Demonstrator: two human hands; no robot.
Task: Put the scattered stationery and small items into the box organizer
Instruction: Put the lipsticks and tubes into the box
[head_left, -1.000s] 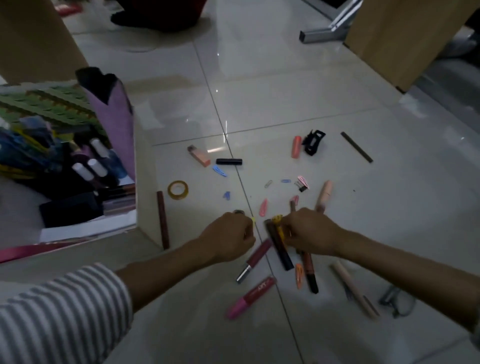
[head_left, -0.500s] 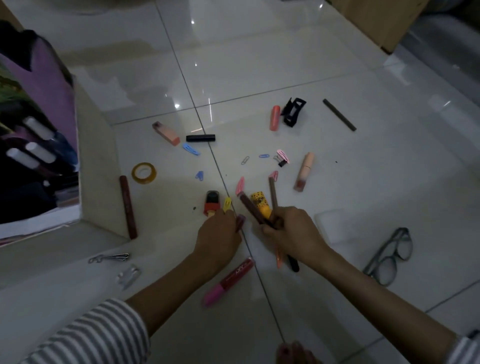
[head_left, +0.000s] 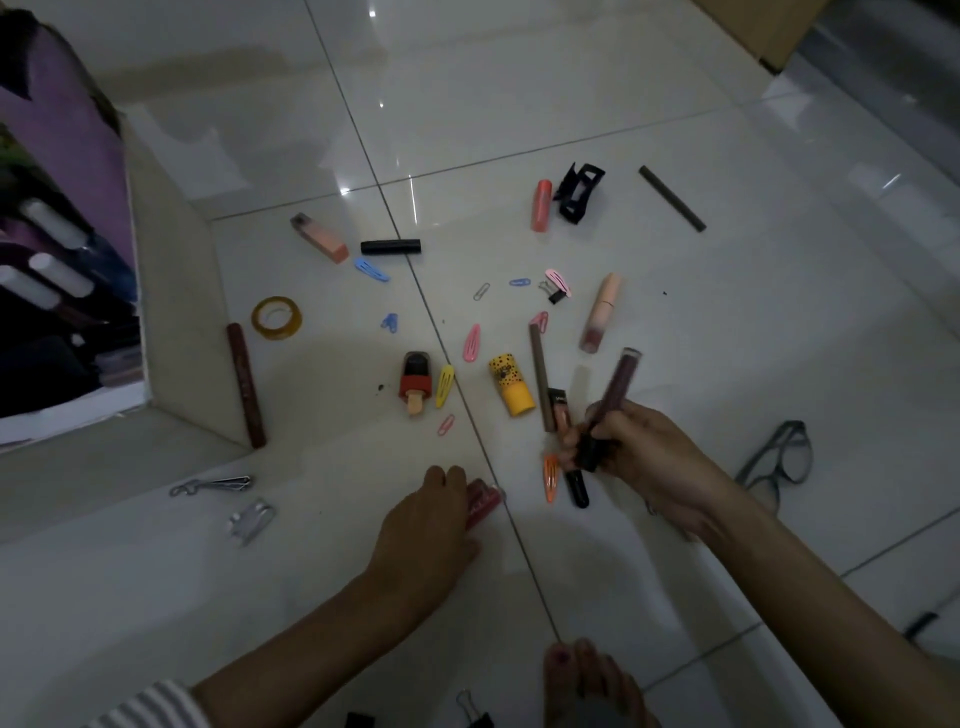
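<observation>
right of the box organizer (head_left: 174, 312), a person's right hand (head_left: 641, 452) grips a dark maroon tube (head_left: 615, 392) in curled fingers, apparently bundling items for one trip, while the left hand (head_left: 428, 519), nearer the box, covers a pink tube (head_left: 484, 500) on the floor (head_left: 519, 104), grip unclear.

A home: glossy tiled floor (head_left: 571, 104), bare foot (head_left: 587, 680), strewn cosmetics.

We are finding open floor (head_left: 130, 613) mostly at the edges.
Its lower-left stretch is lying open toward the box organizer (head_left: 174, 312); maroon tube (head_left: 244, 387), tape roll (head_left: 276, 318) and metal clips (head_left: 249, 521) are flanking that path.
</observation>
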